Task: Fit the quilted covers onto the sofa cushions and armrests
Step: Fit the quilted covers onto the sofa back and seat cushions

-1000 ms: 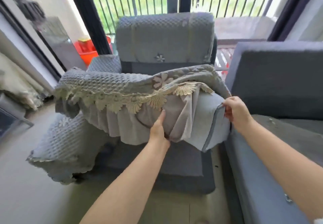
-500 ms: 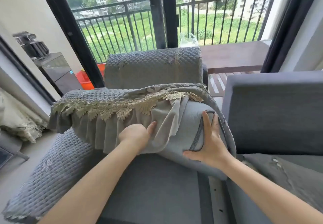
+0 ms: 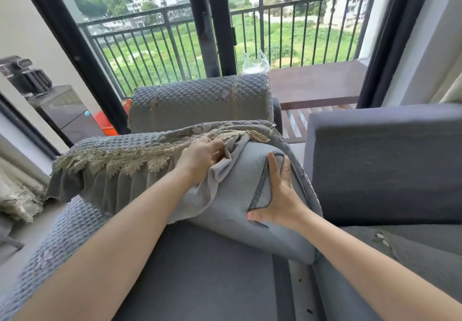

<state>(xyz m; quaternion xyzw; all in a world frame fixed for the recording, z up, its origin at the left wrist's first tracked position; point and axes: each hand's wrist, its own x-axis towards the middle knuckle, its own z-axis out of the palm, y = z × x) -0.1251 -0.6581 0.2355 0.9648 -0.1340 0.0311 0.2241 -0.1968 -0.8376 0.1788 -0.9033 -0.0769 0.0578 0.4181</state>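
Our left hand (image 3: 200, 156) had climbed from the skirt to the lace trim, fingers grasping the quilted cover (image 3: 120, 143) draped over the seat cushion (image 3: 240, 195). Our right hand (image 3: 280, 195) stayed flat, fingers released, pressing the tilted cushion's end on the sofa (image 3: 200, 270).

Across the top of the frame, dark-framed glass doors (image 3: 200, 20), bright daylight, balcony railing (image 3: 300, 33), green fields beyond. Upper right, brown balcony table (image 3: 317, 83). Left edge, pale wall (image 3: 22, 28), dark appliance (image 3: 62, 113), orange bucket (image 3: 105, 124).
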